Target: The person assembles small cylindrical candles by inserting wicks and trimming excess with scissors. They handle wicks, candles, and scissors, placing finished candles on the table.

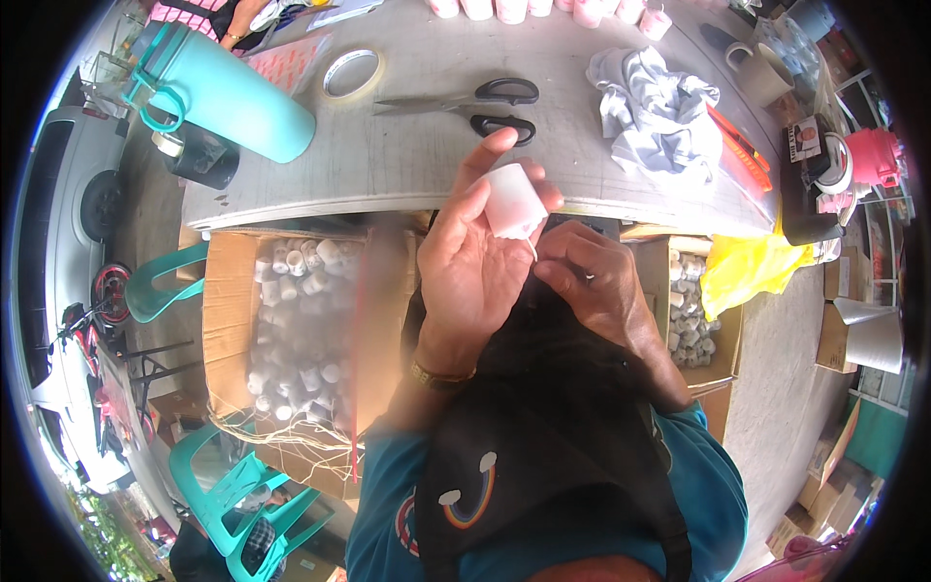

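Hands meet just below the near edge of the bench. The left hand is raised palm-up with its grip clamped on a small white cup, thumb on one side and fingertips on the other. The cup sits tilted, and a thin white wick hangs from its lower end. The right hand is just beside it, its grip pinched together at the tip of that wick.

On the bench, scissors lie just beyond the cup, with a tape roll and a teal bottle farther left. A crumpled grey cloth lies to the right, next to an orange cutter. More pale cups line the far edge.

Below the bench on the left, an open carton holds many white cups, with loose strings at its near end. A second carton on the right holds more of them, beside a yellow bag. Teal chairs stand at the lower left.
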{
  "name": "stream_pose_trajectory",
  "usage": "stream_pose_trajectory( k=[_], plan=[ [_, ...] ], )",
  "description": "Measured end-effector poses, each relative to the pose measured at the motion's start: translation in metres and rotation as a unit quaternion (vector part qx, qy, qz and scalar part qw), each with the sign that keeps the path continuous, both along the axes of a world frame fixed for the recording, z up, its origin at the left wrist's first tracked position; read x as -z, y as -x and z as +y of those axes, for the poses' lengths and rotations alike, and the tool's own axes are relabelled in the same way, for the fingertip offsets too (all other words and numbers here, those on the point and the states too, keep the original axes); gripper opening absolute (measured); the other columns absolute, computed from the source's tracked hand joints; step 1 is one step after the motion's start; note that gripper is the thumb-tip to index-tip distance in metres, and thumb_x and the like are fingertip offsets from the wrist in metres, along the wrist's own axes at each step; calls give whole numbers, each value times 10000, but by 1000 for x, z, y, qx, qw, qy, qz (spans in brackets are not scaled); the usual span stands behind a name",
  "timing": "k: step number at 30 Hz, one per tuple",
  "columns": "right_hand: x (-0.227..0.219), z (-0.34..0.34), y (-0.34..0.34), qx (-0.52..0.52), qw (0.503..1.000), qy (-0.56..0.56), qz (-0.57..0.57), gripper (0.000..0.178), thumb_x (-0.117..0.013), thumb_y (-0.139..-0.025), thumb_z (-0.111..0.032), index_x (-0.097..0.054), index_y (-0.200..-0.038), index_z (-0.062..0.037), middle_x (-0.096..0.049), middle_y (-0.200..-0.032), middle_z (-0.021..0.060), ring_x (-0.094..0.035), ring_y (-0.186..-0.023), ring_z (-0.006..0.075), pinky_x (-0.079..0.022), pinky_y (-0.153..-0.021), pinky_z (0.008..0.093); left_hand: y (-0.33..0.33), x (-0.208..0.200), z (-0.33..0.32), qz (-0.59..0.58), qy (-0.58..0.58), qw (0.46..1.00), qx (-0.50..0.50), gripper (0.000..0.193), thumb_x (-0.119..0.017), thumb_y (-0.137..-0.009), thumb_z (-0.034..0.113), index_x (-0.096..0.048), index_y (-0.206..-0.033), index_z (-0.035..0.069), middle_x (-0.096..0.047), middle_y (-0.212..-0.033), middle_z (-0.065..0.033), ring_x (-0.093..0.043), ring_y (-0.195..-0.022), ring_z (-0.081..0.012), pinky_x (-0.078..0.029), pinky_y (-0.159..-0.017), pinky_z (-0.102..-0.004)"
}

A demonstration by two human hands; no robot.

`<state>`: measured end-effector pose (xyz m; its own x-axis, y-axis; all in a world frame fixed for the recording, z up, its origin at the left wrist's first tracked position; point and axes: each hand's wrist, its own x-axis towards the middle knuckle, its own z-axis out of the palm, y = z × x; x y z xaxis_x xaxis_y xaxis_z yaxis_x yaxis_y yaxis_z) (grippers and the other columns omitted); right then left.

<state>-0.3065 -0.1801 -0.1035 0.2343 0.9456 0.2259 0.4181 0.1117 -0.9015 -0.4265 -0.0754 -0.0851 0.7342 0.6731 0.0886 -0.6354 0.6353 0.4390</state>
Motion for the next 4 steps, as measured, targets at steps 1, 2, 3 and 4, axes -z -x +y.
stream_pose_trajectory(
  k=[1, 2, 3, 4],
  plan=[
    [1, 2, 0, -6, 1000, -6, -5, 141, -696, -846, -60, -637, -959, -2, -620, -917, 80, -544, -632, 165, -440, -568, 287, 1, 1, 0, -7, 28, 1000, 2, 487, -448, -963, 224, -350, -1406, 46, -560, -1121, -138, -556, -1084, -257, -422, -981, -375],
    [2, 3, 1, -12, 1000, -17, -5, 143, -699, -846, -64, -633, -957, -1, -619, -908, 81, -544, -626, 173, -442, -564, 290, 1, 2, 0, -12, 36, 999, -4, 488, -451, -968, 237, -346, -1407, 49, -556, -1129, -138, -551, -1098, -265, -400, -1017, -396],
    [2, 2, 1, -15, 1000, -2, -6, 139, -698, -848, -66, -635, -957, -4, -620, -904, 81, -556, -632, 182, -447, -570, 294, 2, 3, 1, -16, 46, 999, -9, 490, -454, -973, 250, -343, -1408, 52, -552, -1137, -138, -547, -1112, -273, -379, -1053, -416],
    [1, 0, -1, -17, 1000, 8, -2, 136, -696, -850, -68, -638, -957, -8, -622, -899, 82, -567, -639, 192, -452, -576, 298, 1, 5, 1, -21, 55, 998, -14, 492, -458, -978, 263, -340, -1409, 56, -548, -1144, -138, -542, -1126, -280, -357, -1088, -437]
  ],
)
